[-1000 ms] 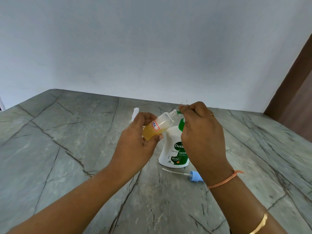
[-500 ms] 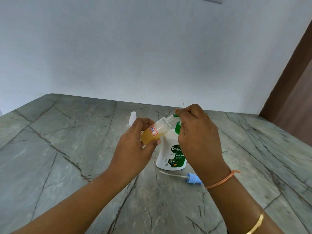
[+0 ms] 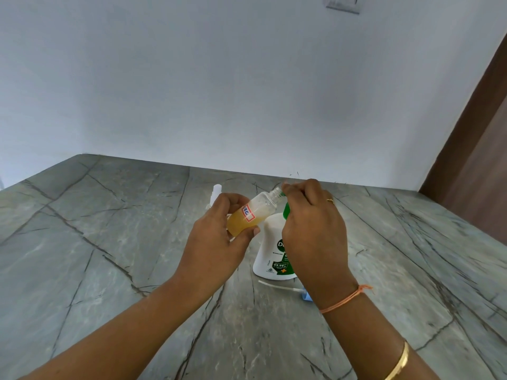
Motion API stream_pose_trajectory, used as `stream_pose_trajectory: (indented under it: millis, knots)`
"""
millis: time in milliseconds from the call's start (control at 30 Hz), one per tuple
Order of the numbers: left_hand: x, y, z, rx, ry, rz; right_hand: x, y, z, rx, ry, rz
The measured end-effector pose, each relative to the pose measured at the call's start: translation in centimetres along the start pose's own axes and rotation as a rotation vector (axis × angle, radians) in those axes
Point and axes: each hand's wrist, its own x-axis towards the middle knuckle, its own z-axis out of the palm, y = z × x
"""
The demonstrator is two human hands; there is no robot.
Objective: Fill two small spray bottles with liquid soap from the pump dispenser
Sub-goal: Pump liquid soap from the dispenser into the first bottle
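My left hand (image 3: 216, 242) grips a small clear spray bottle (image 3: 253, 213), tilted with its open neck pointing up and right. Yellow-orange soap fills its lower half, and a red-edged sticker sits on its side. My right hand (image 3: 312, 229) curls over the green pump head (image 3: 286, 211) of the white soap dispenser (image 3: 270, 250), fingertips right at the bottle's mouth. Most of the pump head is hidden under that hand. A second small clear spray bottle (image 3: 216, 192) stands behind my left hand. A blue spray cap with its thin tube (image 3: 303, 293) lies in front of the dispenser.
Everything sits on a grey marble counter (image 3: 109, 256) that meets a white wall (image 3: 219, 91) at the back. A brown door frame (image 3: 477, 160) stands at the right. A switch plate (image 3: 341, 4) is high on the wall.
Both hands hold the same pose, with the bottle's mouth kept at the pump. The head camera has tilted up a little, so everything sits slightly lower and to the left.
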Motion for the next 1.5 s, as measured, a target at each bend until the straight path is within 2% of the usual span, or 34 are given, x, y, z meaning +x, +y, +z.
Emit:
stream_pose_trajectory:
  millis: [167,533,933,1233,1500]
  knots:
    - [0.0,0.1,0.1,0.008,-0.011,-0.025,1.3,0.2,-0.8,0.027,-0.12,0.066]
    - [0.0,-0.1,0.1,-0.016,-0.007,0.007,0.5,0.6,-0.2,0.047,0.053,-0.014]
    - [0.0,0.0,0.0,0.003,-0.002,0.007,1.1,0.8,-1.1,0.095,-0.051,0.01]
    - [0.0,-0.2,0.0,-0.004,0.007,0.002,-0.1,1.0,0.6,0.083,0.145,-0.046]
    - [0.0,-0.1,-0.1,0.013,0.007,0.002,0.8,0.8,-0.9,0.093,0.004,-0.027]
